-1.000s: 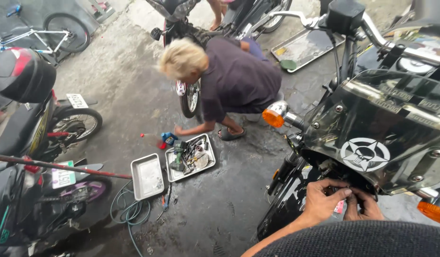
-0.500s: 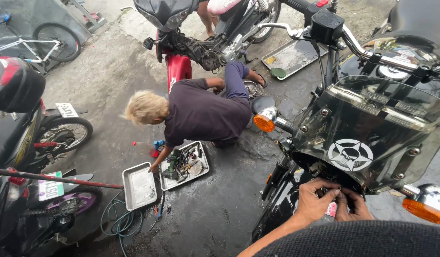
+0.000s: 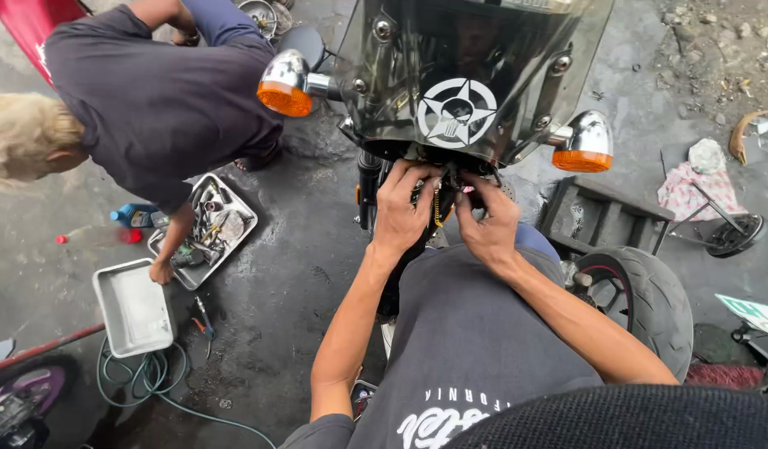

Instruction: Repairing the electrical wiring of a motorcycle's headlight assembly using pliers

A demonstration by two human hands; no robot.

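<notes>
Wiring [image 3: 439, 206] under the motorcycle windscreen [image 3: 475, 66] sits pinched between left hand [image 3: 405, 212] and right hand [image 3: 486, 223].

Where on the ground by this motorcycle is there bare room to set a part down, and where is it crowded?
Bare: wet concrete between the tool-filled tray and the motorcycle; also the empty metal tray. Crowded: around the green hose and beneath the windscreen, where both hands work.

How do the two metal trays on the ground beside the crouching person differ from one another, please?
The near tray holds nothing visible, while the far tray is crowded with tools and small parts. The near tray lies untouched; the crouching person's hand rests at the far tray's corner. The near tray sits by the coiled green hose, the far tray nearer the motorcycle. Both are shallow, rectangular and silver-grey.
</notes>
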